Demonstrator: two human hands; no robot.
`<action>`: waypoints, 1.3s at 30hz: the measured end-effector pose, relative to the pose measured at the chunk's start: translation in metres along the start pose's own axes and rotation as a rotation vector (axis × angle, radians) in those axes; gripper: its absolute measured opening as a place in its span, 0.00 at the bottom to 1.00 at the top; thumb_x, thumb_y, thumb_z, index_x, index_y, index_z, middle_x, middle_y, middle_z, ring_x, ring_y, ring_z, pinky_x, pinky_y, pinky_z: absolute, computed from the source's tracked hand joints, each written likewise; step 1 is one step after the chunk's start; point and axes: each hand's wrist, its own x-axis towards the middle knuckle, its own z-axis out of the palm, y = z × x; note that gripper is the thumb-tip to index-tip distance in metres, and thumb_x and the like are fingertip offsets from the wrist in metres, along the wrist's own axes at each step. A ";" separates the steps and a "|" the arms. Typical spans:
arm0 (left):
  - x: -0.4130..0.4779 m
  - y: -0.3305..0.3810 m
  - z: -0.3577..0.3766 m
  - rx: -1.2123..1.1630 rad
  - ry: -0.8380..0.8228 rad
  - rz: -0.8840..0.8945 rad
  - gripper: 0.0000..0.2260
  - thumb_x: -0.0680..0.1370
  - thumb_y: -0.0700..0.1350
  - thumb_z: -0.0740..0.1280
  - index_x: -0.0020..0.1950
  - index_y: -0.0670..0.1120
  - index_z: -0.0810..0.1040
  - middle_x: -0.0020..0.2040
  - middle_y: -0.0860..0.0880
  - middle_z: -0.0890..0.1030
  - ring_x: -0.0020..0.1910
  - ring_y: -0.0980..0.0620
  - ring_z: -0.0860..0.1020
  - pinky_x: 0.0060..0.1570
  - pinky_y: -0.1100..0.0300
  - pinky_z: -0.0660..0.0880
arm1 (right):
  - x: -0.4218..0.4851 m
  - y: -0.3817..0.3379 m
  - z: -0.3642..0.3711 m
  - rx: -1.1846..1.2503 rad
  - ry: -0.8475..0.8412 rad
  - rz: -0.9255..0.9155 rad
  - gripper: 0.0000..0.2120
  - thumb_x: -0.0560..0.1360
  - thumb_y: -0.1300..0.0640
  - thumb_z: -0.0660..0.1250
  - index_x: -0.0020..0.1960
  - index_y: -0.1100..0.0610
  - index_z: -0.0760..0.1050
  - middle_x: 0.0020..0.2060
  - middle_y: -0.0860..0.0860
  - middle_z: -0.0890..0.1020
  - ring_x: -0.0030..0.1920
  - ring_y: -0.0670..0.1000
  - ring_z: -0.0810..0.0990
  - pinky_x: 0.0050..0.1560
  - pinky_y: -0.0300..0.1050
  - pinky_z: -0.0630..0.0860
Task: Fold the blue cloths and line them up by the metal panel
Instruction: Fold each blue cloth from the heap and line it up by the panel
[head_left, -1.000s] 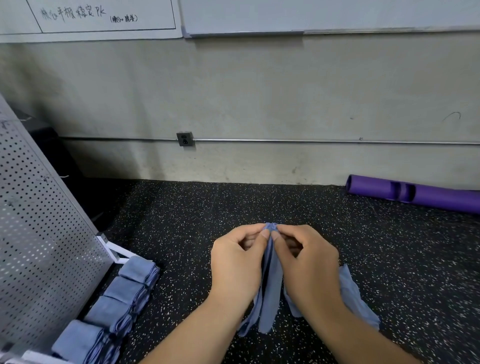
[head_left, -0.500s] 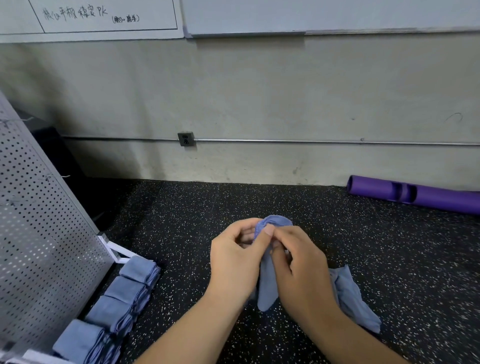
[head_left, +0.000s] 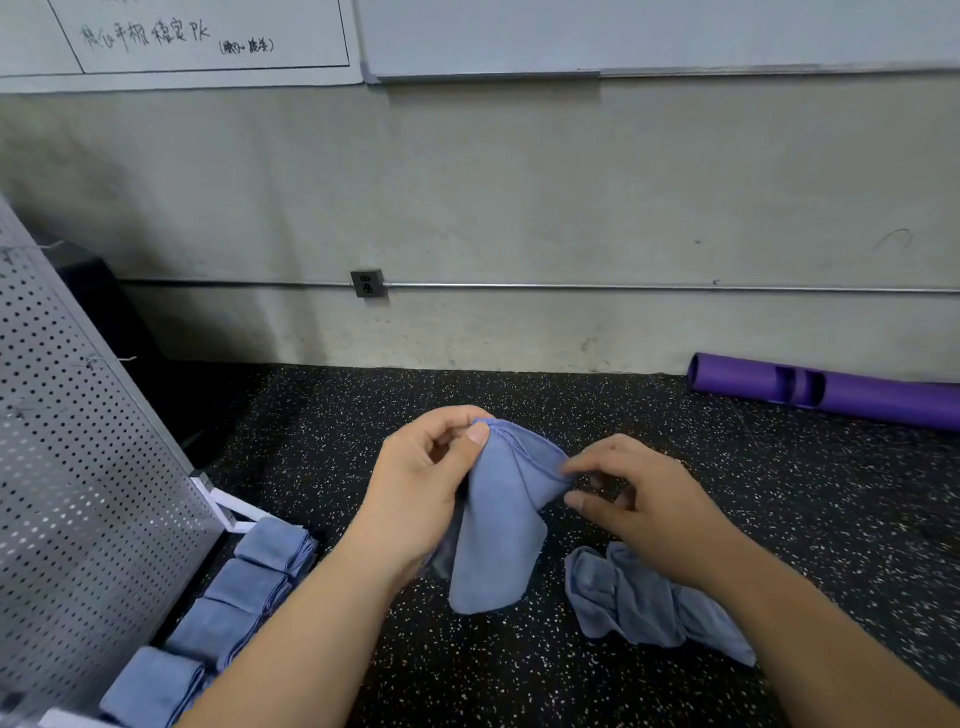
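Note:
A blue cloth (head_left: 498, 525) hangs above the black speckled floor, pinched at its top corner by my left hand (head_left: 421, 499). My right hand (head_left: 639, 499) pinches the cloth's right edge with its fingertips, spreading the top edge. A crumpled blue cloth (head_left: 644, 603) lies on the floor under my right forearm. Several folded blue cloths (head_left: 244, 587) sit in a row along the foot of the perforated metal panel (head_left: 78, 467) at the left.
A purple foam roller (head_left: 831, 389) lies against the wall at the far right. A conduit pipe with an outlet box (head_left: 368, 283) runs along the grey wall. The panel's white foot (head_left: 234, 512) juts out beside the row's far end.
My hands were pinched together at the cloth's top; now my right hand has slid to the right along the edge, opening the cloth out between both hands.

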 end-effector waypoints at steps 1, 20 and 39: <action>0.000 0.000 -0.002 0.007 -0.018 -0.002 0.06 0.84 0.39 0.70 0.56 0.46 0.87 0.49 0.47 0.88 0.45 0.56 0.81 0.45 0.64 0.78 | 0.000 0.001 -0.002 -0.019 -0.001 -0.014 0.08 0.79 0.48 0.75 0.55 0.35 0.83 0.54 0.36 0.81 0.51 0.42 0.81 0.46 0.36 0.77; 0.007 -0.013 -0.016 0.594 -0.187 0.373 0.09 0.81 0.41 0.75 0.54 0.56 0.85 0.45 0.56 0.82 0.44 0.47 0.81 0.47 0.55 0.78 | -0.004 -0.005 -0.043 0.032 0.281 -0.111 0.08 0.73 0.56 0.81 0.47 0.45 0.87 0.42 0.40 0.87 0.45 0.48 0.86 0.48 0.43 0.81; 0.009 -0.023 -0.016 0.697 -0.383 0.346 0.14 0.81 0.43 0.75 0.64 0.59 0.83 0.50 0.56 0.78 0.50 0.50 0.79 0.52 0.59 0.76 | -0.004 -0.001 -0.043 -0.047 0.221 -0.166 0.07 0.74 0.55 0.80 0.47 0.45 0.85 0.43 0.40 0.86 0.46 0.46 0.86 0.49 0.46 0.82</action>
